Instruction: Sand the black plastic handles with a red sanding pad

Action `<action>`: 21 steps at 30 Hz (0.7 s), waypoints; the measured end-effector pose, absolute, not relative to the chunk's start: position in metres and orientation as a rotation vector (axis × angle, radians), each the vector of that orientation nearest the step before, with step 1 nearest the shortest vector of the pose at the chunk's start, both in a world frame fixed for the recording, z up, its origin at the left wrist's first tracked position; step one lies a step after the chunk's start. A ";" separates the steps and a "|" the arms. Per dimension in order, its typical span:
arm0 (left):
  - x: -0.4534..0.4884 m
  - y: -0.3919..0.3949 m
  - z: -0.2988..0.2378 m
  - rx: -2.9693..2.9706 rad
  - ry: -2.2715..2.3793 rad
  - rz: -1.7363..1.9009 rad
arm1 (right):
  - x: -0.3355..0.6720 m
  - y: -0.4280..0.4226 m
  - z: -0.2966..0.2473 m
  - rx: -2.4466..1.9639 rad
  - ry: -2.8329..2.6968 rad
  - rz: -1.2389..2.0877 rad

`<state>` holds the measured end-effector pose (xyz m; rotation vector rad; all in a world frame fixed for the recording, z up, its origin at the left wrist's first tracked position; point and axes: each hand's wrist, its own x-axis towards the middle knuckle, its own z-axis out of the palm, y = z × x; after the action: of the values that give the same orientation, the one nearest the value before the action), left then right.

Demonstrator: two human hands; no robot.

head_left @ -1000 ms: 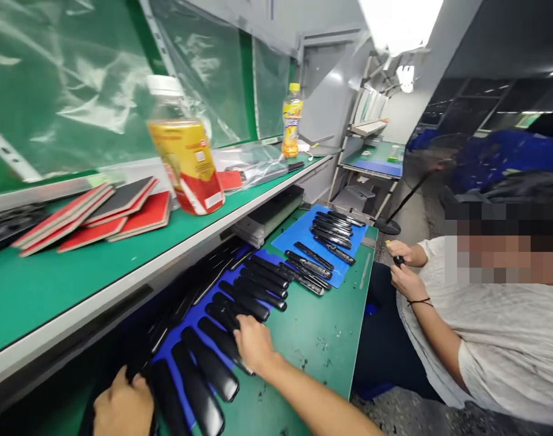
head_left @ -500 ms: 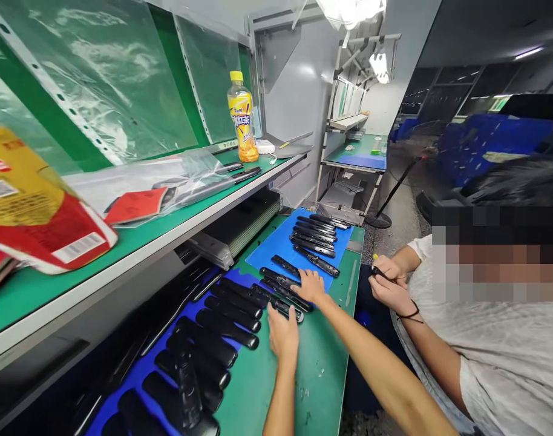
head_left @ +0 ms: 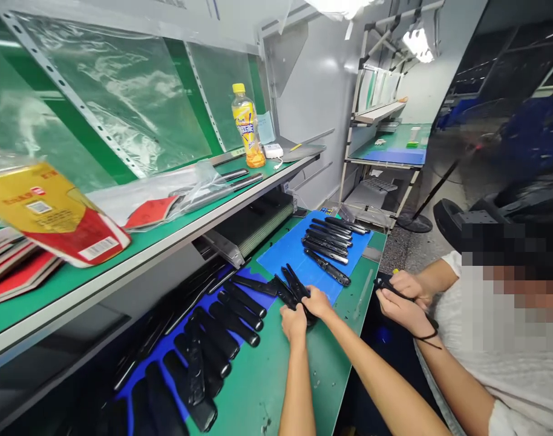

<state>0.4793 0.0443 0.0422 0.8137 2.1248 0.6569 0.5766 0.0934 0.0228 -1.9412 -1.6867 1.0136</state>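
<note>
My left hand (head_left: 294,324) is closed around the near side of a small bunch of long black plastic casings (head_left: 291,286). My right hand (head_left: 319,301) closes on the same bunch from the right, its fingers bent over the casings. The bunch stands tilted at the edge between the blue mat and the green tabletop, and its lower end is partly hidden by my hands. Just beyond lies a single black casing (head_left: 327,266), with a row of similar casings (head_left: 328,236) behind it. Smooth black casings (head_left: 238,324) lie in a long row to the left.
A blue mat (head_left: 276,254) covers part of the green tabletop (head_left: 253,387). Above on the left, a shelf (head_left: 176,233) holds a drink bottle (head_left: 249,130) and a yellow-red pouch (head_left: 63,212). A co-worker's hands (head_left: 403,297) hold a dark piece at the right.
My hands have come closer together and gathered the casings that lay apart into one bunch, now tilted up. The camera view has shifted a little to the left.
</note>
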 end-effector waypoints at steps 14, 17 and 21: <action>0.479 -0.115 0.050 0.677 1.885 1.174 | 0.542 -0.092 0.037 -1.460 -1.214 1.241; 0.441 -0.131 0.049 0.662 2.033 1.208 | 0.497 -0.101 0.043 -1.387 -1.208 1.330; 0.377 -0.116 0.056 0.685 2.112 1.233 | 0.428 -0.081 0.050 -1.317 -1.250 1.386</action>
<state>0.3772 -0.1162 0.0557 0.6846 2.1115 1.2332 0.4285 -0.0809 0.0498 -1.3168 -1.2502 1.3864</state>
